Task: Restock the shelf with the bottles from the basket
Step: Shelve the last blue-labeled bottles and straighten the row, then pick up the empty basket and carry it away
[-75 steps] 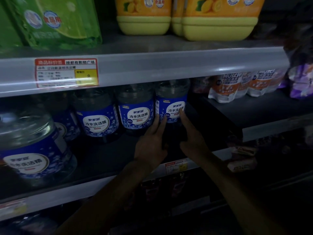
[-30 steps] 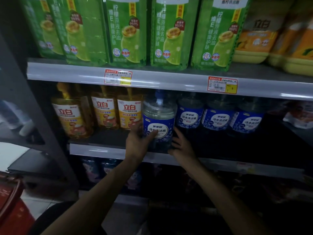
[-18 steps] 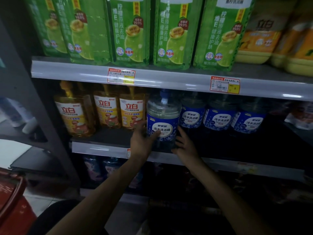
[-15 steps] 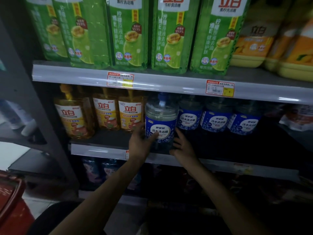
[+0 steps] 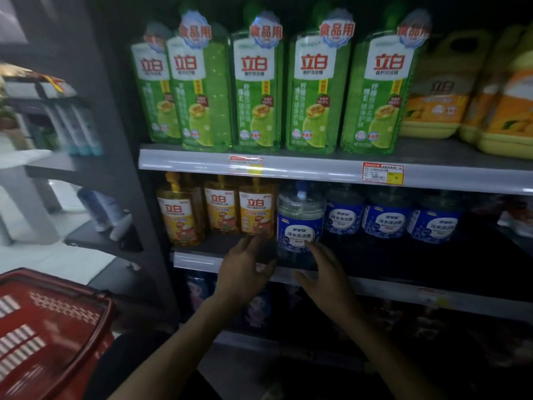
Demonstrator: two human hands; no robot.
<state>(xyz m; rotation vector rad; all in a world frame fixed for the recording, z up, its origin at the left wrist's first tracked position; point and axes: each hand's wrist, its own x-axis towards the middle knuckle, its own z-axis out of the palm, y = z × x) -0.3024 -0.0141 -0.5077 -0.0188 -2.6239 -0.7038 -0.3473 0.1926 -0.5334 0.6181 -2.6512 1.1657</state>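
Left hand (image 5: 245,269) released clear, blue-labelled bottle (image 5: 300,217).

I see the clear round plastic bottle with a blue label (image 5: 300,223) upright at the front edge of the grey shelf (image 5: 196,259). The left hand (image 5: 245,272) and the right hand (image 5: 323,275) flank it, fingers straight.

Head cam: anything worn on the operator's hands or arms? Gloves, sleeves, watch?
Nothing visible. The left hand and right hand are bare, no gloves. The left forearm and right forearm are uncovered down to the frame's bottom edge; no sleeve shows. No watch, band or marker at either wrist. The picture is dim and blurred, so a thin ring cannot be ruled out.
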